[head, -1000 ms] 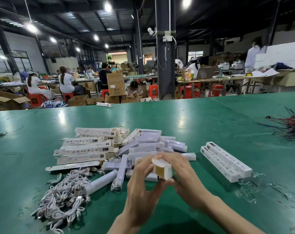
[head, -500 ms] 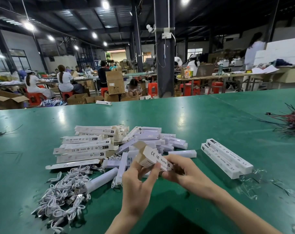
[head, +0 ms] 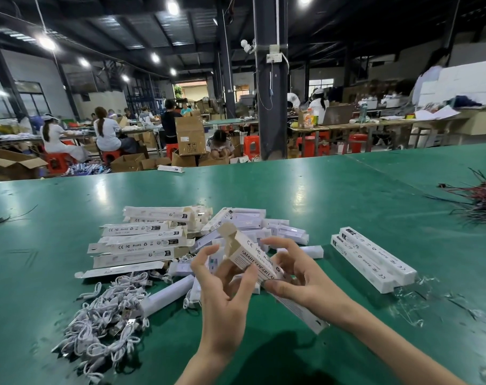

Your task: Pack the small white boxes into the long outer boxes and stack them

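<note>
While the long white printed cardboard outer box (head: 251,252) is held tilted above the green table top (head: 333,195), with its open far end raised and its near end low toward the person, the step in hand seems to be the closing of that open end. The left hand (head: 222,290) holds the box from below and from the side, its fingers curled and a little spread around it. The right hand (head: 303,282) grips the lower half, the thumb along the side and the other fingers bent over the top. I cannot tell whether a small box is already inside, because the mouth shows only brown card. To do this step well, I think the right hand should hold the body steady without squeezing, since thin card dents easily, while the left fingers guide the brown end flap (head: 227,231) straight into its slot. The tilt is a risk: if the low end is not closed, the content may slide out. The heap of small white boxes (head: 264,226) lies just behind the hands, with the flat unfilled white sleeves (head: 142,243) to its left and the pile of white cables (head: 103,318) near the left wrist. The finished long boxes (head: 375,259) lie together on the right, well apart from the hands. The new one should go there, with its edges in line.
</note>
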### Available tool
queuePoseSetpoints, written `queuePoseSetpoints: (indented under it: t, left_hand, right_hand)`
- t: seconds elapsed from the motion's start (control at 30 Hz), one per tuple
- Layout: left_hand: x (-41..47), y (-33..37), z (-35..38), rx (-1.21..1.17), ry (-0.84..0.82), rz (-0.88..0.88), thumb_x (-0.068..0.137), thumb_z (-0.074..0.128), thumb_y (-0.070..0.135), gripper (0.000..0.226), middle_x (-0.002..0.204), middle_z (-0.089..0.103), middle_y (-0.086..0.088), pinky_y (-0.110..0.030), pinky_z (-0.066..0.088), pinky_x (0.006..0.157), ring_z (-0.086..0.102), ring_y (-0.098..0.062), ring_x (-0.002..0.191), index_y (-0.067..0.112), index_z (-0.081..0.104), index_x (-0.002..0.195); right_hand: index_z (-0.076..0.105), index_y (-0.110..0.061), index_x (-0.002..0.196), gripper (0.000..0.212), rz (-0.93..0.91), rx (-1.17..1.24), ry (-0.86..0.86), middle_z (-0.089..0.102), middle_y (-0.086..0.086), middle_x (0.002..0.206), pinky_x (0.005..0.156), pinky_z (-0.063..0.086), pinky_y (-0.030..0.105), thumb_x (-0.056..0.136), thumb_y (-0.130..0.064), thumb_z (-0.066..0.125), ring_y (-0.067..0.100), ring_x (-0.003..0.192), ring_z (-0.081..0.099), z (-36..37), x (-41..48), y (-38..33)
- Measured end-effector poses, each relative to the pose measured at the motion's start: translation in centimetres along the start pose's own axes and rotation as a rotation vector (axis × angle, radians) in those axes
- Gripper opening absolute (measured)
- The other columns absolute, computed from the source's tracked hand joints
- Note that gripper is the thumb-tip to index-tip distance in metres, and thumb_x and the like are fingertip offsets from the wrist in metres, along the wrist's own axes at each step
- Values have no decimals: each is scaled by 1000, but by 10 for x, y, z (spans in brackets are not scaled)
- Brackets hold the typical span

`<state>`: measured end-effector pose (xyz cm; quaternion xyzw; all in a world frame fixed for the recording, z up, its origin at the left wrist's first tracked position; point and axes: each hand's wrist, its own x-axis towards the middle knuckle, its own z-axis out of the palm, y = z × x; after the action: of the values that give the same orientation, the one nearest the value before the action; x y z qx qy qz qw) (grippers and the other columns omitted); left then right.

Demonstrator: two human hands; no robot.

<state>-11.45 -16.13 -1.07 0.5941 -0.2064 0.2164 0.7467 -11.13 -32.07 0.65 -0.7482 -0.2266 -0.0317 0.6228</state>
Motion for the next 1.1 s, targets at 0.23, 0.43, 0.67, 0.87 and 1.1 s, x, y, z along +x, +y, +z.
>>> queuePoseSetpoints:
  t: [0.23,0.43,0.67,0.87,1.1]
  left_hand:
    - [-2,-4,0,72,-150,76,84,67,35,36,100,70,-8,-35,56,73,70,-30,86,37,47,115]
    - [-1,-4,-1,83,-149,69,86,66,34,25,101,70,-4,-28,55,75,69,-22,90,31,58,110]
    - [4,1,-4,36,-100,-111,93,58,28,19,85,73,-3,-25,55,74,69,-15,80,19,72,84]
    - [6,9,-4,-139,-119,-363,72,70,13,22,75,66,-9,-25,55,62,65,-18,67,6,60,91]
    - [17,17,-15,-471,-335,-864,70,58,-3,38,101,63,-15,-32,52,61,62,-26,83,10,56,106]
  right_hand:
    - [42,-42,133,61,-108,-1,-98,51,3,103,65,58,46,86,-9,63,30,87,58,7,-6,-12]
    - [45,-44,128,71,-60,149,-195,46,6,97,58,54,40,73,0,55,14,69,52,2,-5,-11]
    - [44,-31,110,51,13,159,-213,45,8,97,52,43,32,72,1,59,23,65,44,1,-6,-9]
    - [42,-20,101,31,36,126,-193,48,3,86,58,40,21,80,-10,62,12,64,45,2,-8,-11]
    - [48,-30,96,30,36,71,-230,53,15,95,67,39,31,76,-21,68,31,76,57,7,-11,-11]
